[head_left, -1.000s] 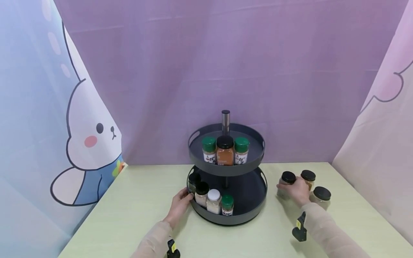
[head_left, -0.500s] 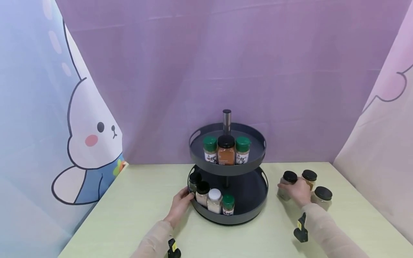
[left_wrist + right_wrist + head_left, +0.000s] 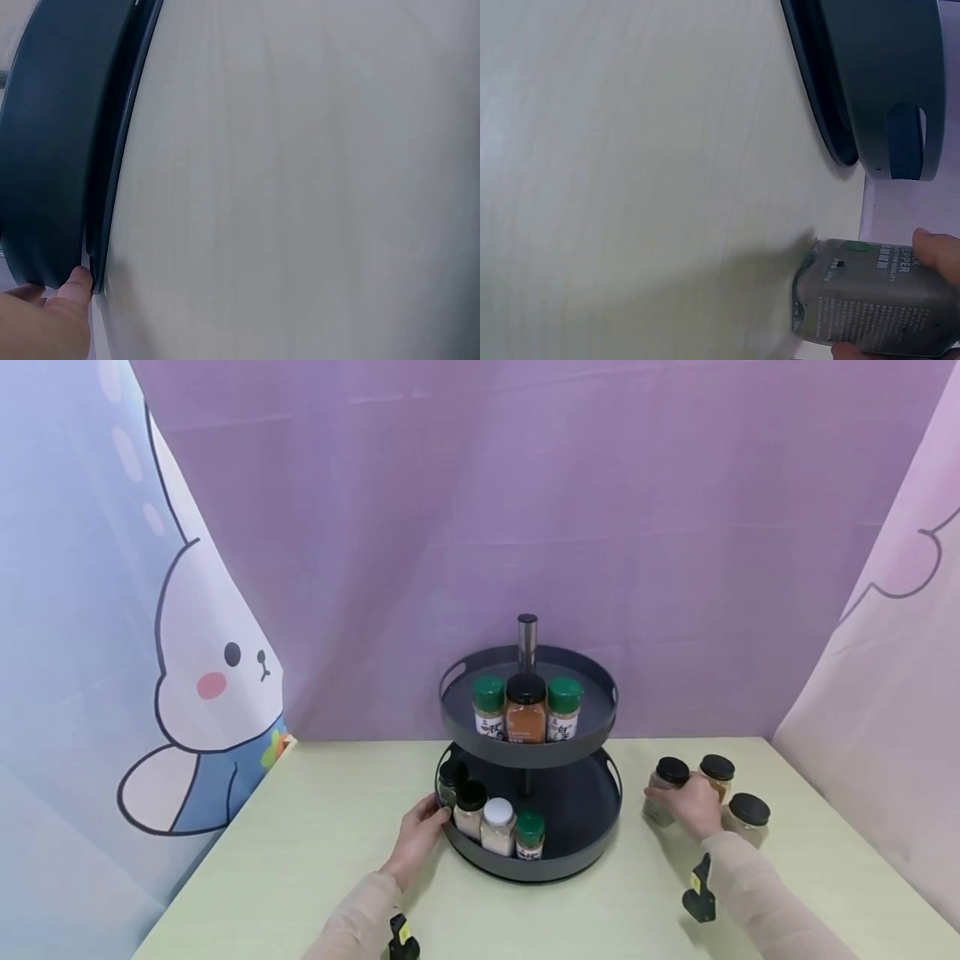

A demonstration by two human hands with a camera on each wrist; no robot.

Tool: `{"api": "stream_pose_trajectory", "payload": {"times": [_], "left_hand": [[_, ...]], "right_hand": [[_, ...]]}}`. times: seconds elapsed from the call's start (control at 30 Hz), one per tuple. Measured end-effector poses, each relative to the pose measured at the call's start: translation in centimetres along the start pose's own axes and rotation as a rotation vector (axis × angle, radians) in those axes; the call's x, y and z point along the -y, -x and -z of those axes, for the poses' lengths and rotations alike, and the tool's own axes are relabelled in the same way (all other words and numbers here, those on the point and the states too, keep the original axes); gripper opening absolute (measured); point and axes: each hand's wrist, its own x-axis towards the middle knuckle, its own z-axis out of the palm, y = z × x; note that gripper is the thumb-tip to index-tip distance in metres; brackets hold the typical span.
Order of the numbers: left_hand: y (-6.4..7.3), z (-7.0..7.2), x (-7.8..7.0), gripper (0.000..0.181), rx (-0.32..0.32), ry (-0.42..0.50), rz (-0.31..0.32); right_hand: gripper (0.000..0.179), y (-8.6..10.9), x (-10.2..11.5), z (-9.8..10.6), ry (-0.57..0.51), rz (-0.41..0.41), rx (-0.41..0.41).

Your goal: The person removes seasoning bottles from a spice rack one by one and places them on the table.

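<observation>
A dark grey two-tier rotating tray (image 3: 570, 862) stands on the table. My left hand (image 3: 420, 835) grips the left side of its lower tier, thumb at the outer wall in the left wrist view. To the right of the tray, my right hand (image 3: 696, 806) holds a pepper jar (image 3: 870, 300) with a black lid (image 3: 672, 770), thumb and fingers on opposite sides. Beside that hand stand two black-lidded jars, one with a tan filling (image 3: 724, 788) and one nearer (image 3: 744, 832), partly hidden by the wrist.
The upper tier bears two green-lidded bottles (image 3: 489, 710) and an orange-brown spice jar (image 3: 525, 720) between them. On the lower tier are a white-lidded jar (image 3: 498, 831), a green-lidded bottle (image 3: 529, 839) and two black-lidded jars (image 3: 469, 818) at the left. A purple curtain (image 3: 360, 568) hangs behind.
</observation>
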Motion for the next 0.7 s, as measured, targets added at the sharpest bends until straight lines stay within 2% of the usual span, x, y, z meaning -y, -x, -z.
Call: {"api": "stream_pose_trajectory", "payload": {"times": [0.33, 0.53, 0.7], "left_hand": [[-0.3, -0.1, 0.2, 0.051, -0.012, -0.005, -0.003], [-0.2, 0.0, 0.4, 0.051, -0.012, -0.008, -0.005], [-0.2, -0.1, 0.3, 0.052, -0.011, -0.003, -0.001]], "right_hand": [[0.057, 0.3, 0.7, 0.7, -0.006, 0.028, -0.003], [0.061, 0.3, 1.3, 1.4, -0.031, 0.035, 0.003], [0.068, 0.3, 2.2, 2.3, -0.054, 0.009, 0.031]]}}
